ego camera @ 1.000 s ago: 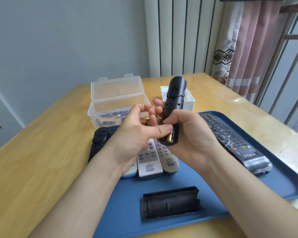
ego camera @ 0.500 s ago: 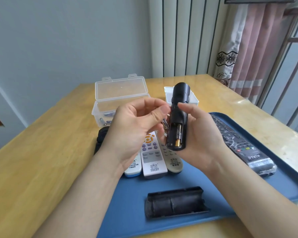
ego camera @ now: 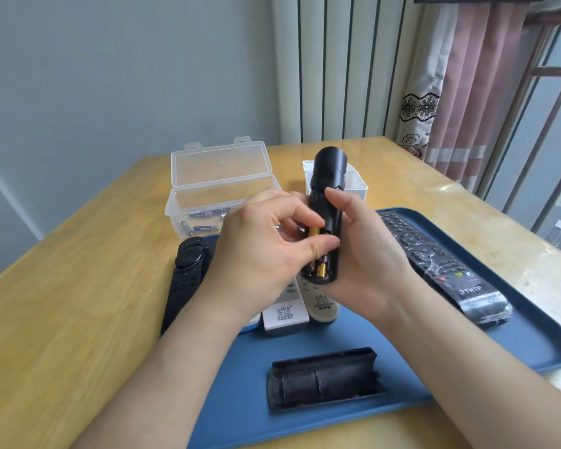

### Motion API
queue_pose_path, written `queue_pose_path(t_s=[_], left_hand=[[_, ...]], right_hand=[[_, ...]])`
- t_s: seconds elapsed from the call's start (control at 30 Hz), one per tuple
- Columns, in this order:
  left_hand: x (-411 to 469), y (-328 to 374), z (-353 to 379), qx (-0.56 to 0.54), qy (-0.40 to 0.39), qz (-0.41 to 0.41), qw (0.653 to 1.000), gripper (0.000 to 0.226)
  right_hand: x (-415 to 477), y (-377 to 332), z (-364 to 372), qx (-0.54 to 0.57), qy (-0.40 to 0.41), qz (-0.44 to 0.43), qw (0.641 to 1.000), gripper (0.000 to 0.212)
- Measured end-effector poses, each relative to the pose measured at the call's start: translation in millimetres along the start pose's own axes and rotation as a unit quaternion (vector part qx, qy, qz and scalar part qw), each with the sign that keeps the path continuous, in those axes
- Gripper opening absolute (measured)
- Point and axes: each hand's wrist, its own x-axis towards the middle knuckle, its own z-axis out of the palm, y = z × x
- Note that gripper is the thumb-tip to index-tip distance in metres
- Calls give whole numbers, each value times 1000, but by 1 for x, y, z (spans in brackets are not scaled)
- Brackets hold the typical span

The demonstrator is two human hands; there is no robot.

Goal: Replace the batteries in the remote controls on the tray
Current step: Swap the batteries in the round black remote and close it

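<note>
My right hand point(ego camera: 361, 254) grips a black remote point(ego camera: 329, 176) upright above the blue tray point(ego camera: 515, 335), its open battery bay facing me. A gold battery point(ego camera: 321, 269) lies in the bay. My left hand point(ego camera: 259, 254) pinches another gold battery point(ego camera: 314, 231) at the bay, thumb pressing across it. The remote's black battery cover point(ego camera: 324, 377) lies on the tray near me. A clear open box point(ego camera: 221, 192) behind holds several blue batteries point(ego camera: 204, 213).
On the tray lie a black remote point(ego camera: 185, 273) at left, a white remote point(ego camera: 284, 315) and a beige remote point(ego camera: 323, 306) under my hands, and a long black plastic-wrapped remote point(ego camera: 450, 270) at right. A small white container point(ego camera: 357, 186) stands behind. Wooden table point(ego camera: 62, 319) all around.
My left hand has moved back onto the battery bay, thumb and fingers now pressing a battery into it. The view has shifted slightly.
</note>
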Motion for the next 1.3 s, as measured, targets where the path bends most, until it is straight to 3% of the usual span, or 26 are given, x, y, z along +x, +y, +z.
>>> queue_pose_path(t_s=[0.23,0.47,0.57,0.67,0.73,0.83,0.9,1.0,1.2,1.3], left_hand=[[0,-3,-2,85,-28,43,995,20],[-3,-1,-1,257,-57,168,950,36],[-3,-4,0,248,-92,170,949,40],[-3,-7,-1,198,-146,105,963,45],[-4,-7,-1,230,-133,117,957,45],[-7,10,-1,237,-57,199,949,20],[-14,22,-3,213,-124,203,948,13],[-21,31,-3,261,-294,129,910,19],[-29,26,13,357,-364,158,846,32],[-29,27,16,306,-384,126,862,26]], right_hand=[[4,-4,-2,35,24,-2,999,30],[5,-14,-5,98,44,-35,994,34],[3,-18,-6,101,30,-41,994,26],[0,-20,-2,71,15,-48,996,18],[1,-20,-2,44,29,-62,997,23],[5,-20,-9,25,34,-62,997,36],[8,-18,-14,16,64,-63,996,42],[10,-16,-13,-12,105,-85,991,43],[6,-17,-13,11,94,-83,992,45],[4,-17,-14,30,94,-63,993,33]])
